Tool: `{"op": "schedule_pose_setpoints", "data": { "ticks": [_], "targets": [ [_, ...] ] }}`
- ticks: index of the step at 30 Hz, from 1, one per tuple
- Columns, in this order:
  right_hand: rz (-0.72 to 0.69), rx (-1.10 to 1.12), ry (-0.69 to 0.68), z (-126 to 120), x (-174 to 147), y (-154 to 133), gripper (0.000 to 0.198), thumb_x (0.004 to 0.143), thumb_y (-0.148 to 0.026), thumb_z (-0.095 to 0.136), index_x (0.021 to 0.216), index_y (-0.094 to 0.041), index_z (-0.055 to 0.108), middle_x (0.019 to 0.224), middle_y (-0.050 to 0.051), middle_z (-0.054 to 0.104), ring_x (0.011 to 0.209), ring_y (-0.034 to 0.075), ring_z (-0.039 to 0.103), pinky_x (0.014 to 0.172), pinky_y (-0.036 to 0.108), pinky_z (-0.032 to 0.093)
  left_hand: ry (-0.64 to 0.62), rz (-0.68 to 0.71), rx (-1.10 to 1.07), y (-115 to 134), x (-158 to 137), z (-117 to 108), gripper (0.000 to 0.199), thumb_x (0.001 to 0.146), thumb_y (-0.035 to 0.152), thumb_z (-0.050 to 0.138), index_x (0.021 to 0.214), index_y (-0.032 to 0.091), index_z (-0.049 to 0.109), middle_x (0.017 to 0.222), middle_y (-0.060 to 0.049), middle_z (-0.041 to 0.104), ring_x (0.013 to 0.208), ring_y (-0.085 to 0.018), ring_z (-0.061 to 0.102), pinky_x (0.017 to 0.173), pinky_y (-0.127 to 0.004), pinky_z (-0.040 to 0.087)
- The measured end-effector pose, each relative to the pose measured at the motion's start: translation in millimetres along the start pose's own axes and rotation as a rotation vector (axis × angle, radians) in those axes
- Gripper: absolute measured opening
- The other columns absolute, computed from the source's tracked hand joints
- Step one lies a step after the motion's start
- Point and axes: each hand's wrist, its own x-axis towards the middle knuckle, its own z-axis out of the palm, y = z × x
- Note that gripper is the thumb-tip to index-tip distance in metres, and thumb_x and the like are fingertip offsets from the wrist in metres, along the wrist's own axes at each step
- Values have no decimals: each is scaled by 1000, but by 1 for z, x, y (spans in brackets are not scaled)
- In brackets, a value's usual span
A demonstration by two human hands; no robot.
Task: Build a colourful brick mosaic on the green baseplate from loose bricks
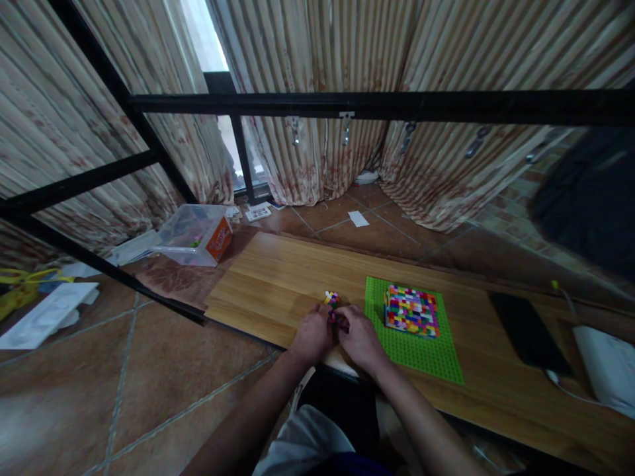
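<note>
Near the front edge of the table, my left hand (pixel 312 336) is closed around a small cluster of multicoloured toy bricks (pixel 332 299), whose white and yellow end sticks out past the fingers. My right hand (pixel 361 336) meets it from the other side, fingers pinched on the dark lower part of the same cluster. How the bricks join there is hidden by the fingers. Just right of my hands lies a green baseplate (pixel 414 357), bearing a block built of many coloured bricks (pixel 411 311).
The wooden table (pixel 278 271) also carries a black phone (pixel 530 332) on a cable and a white box-shaped device (pixel 608 367) at the right. On the floor to the left stands a clear plastic bin (pixel 186 231) with an orange label. A black metal bar (pixel 317 104) crosses beyond the table.
</note>
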Motion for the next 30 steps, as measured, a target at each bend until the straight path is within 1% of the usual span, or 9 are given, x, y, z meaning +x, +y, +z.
{"op": "schedule_pose_setpoints", "data": {
  "ticks": [3,7,11,14,18,22,24,26,30],
  "targets": [
    [-3,-32,-11,-2,1,-1,37,67,1,50,94,-19,63,88,3,59,75,15,57,73,29,47,-15,8,-63,1,1,0,19,80,20,54,99,18,58,97,-11,59,93,-26,58,91,-37,40],
    [-10,-6,-22,-4,0,-2,34,70,-2,49,95,-18,63,89,5,59,77,16,58,73,29,47,-10,-4,-44,0,1,2,18,80,19,53,98,18,58,98,-12,58,93,-26,58,90,-38,40],
    [-30,104,-3,-5,-3,0,35,70,-4,48,98,-19,62,90,4,59,74,15,59,71,28,48,-13,0,-18,0,0,2,17,81,20,52,97,18,58,99,-12,57,91,-26,58,89,-39,41],
    [-13,197,17,-3,-4,4,36,69,-7,47,99,-20,62,89,2,61,72,14,59,69,27,49,-18,17,-28,0,0,1,13,82,18,50,92,18,58,95,-10,57,89,-24,57,88,-37,43],
    [22,299,36,-2,-3,7,34,68,-10,48,97,-20,63,86,1,62,71,14,60,66,26,50,2,50,-10,-1,2,1,17,81,13,46,92,18,59,95,-8,57,89,-22,57,85,-34,44],
    [47,390,66,0,-1,5,35,68,-13,50,99,-21,64,86,1,65,73,14,62,69,27,51,24,57,-67,-4,6,1,20,80,12,45,92,19,60,94,-8,61,92,-22,57,87,-34,44],
    [51,426,80,1,0,4,36,68,-14,50,100,-22,64,86,1,67,74,15,63,70,27,51,27,59,-133,-6,8,0,24,79,11,45,95,19,61,96,-8,63,94,-23,58,88,-35,44],
    [45,458,76,2,1,3,36,68,-14,50,101,-21,64,87,1,67,75,15,63,70,28,51,11,76,-248,-8,10,0,31,76,9,43,98,19,63,99,-7,65,95,-22,59,91,-36,43],
    [31,439,54,2,6,-3,37,69,-14,51,102,-21,64,91,2,67,76,15,63,73,28,51,-54,71,-632,-10,13,1,47,63,4,41,101,18,65,97,-4,69,94,-21,60,92,-36,44]
  ]
}}
